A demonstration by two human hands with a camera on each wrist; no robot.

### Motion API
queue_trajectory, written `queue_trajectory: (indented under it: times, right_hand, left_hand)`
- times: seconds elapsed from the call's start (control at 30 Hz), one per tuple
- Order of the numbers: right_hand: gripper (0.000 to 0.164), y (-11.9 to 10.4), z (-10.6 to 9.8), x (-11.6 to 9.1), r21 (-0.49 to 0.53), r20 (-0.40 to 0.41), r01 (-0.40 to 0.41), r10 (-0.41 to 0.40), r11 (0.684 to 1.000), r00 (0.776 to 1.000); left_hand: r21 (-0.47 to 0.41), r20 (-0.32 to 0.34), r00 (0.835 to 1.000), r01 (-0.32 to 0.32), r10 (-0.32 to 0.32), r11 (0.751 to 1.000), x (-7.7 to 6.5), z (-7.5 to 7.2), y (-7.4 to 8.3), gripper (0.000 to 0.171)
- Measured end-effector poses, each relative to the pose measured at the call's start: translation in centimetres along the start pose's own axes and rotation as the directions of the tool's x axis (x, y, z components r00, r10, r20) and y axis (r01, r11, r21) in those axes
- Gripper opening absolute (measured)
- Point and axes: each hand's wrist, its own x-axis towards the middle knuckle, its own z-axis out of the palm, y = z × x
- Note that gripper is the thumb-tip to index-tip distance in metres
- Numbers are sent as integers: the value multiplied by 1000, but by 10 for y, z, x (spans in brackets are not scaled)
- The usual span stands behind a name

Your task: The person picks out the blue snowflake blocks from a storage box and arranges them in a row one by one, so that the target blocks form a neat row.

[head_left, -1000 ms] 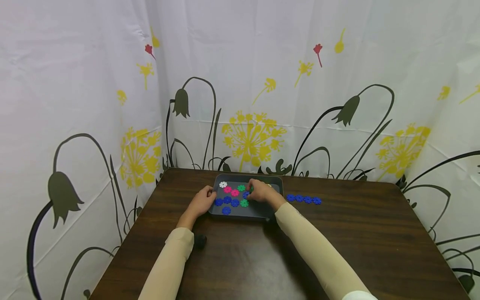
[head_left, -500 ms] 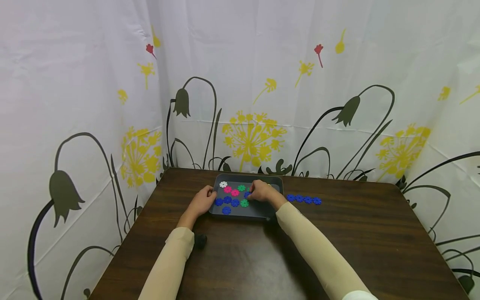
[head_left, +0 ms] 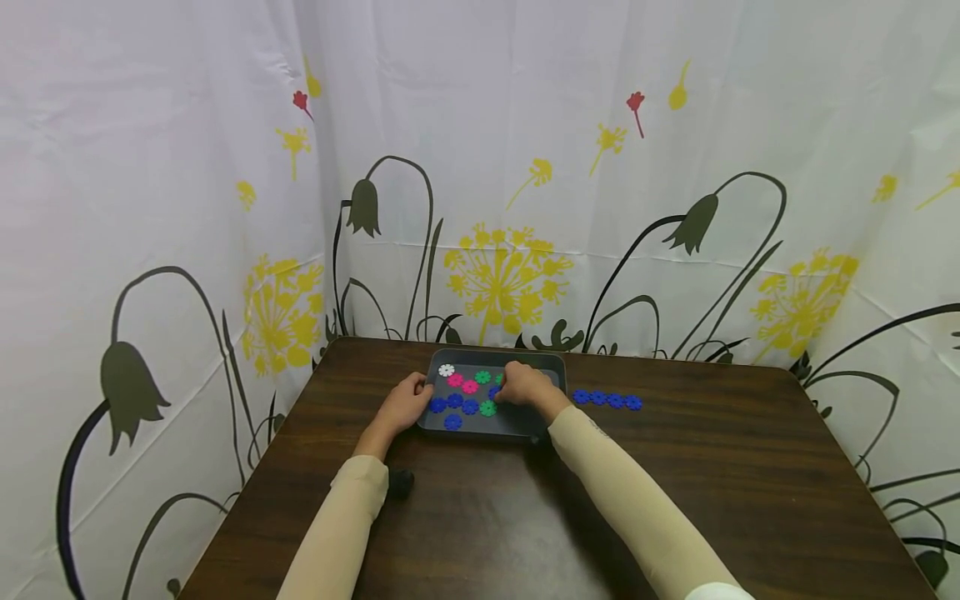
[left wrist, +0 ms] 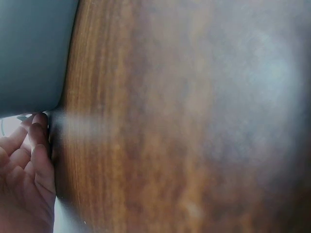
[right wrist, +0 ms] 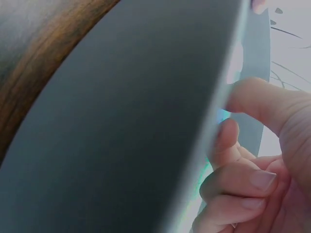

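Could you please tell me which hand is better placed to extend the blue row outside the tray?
Probably the right hand: it is over the tray, nearer the blue row, while the left hand is at the tray's left edge.

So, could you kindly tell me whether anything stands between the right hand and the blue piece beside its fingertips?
Nothing visible does: in the head view, the right hand reaches inside the tray right up to the blue piece. Whether it grips the piece is unclear.

No legible text, labels, numbers, signs
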Motion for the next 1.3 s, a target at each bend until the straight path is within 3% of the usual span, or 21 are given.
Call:
queue_trajectory:
  times: [0.13, 0.3, 0.53, 0.73, 0.87, 0.93, 1.3]
  right_hand:
    - [33, 5, -1, 4, 41, 31, 22, -23, 999, 999]
    - [17, 8, -5, -2, 108, 10, 70, -72, 992, 997]
    - [22, 16, -11, -6, 242, -39, 147, -142, 959, 989]
    - [19, 22, -13, -10, 270, -33, 162, -159, 949, 987]
    - [20, 25, -15, -15, 272, -51, 171, -163, 947, 985]
    - [19, 27, -17, -18, 274, -64, 179, -168, 945, 984]
    - [11, 39, -27, -41, 269, -182, 220, -175, 938, 968]
  left_hand:
    - [-21, 7, 1000, -3, 3, 1000, 0, -1, 0, 42]
    - [-42, 13, 999, -46, 47, 998, 2, -1, -6, 45]
    - [-22, 12, 1000, 8, -7, 1000, 0, -1, -1, 41]
    - [-42, 7, 999, -49, 49, 998, 1, -2, -6, 44]
    - [-32, 3, 999, -33, 33, 999, 2, 0, -7, 43]
    - [-19, 8, 1000, 4, -4, 1000, -2, 0, 0, 42]
    - [-8, 4, 1000, -6, 6, 1000, 1, 1, -2, 43]
